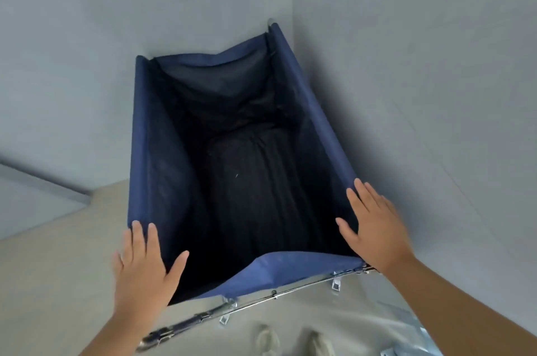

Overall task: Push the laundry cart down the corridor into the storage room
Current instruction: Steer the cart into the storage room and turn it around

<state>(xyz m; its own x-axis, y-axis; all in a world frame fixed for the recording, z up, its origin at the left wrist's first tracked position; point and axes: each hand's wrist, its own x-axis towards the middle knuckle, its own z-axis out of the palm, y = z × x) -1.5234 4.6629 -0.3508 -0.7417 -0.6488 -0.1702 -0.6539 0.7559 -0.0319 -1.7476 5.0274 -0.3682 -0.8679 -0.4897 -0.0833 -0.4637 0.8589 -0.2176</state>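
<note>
Both hands, left hand (pixel 142 265) and right hand (pixel 374 227), are spread flat, grip released, on the laundry cart (pixel 151 129) rim; even pressure is advised.

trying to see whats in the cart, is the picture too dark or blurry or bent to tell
Head view: the inside of the laundry cart is deep in shadow, only dark folds of fabric show; wide-angle bend tilts the walls; left hand and right hand are evenly lit, slightly soft; no glare.
</note>
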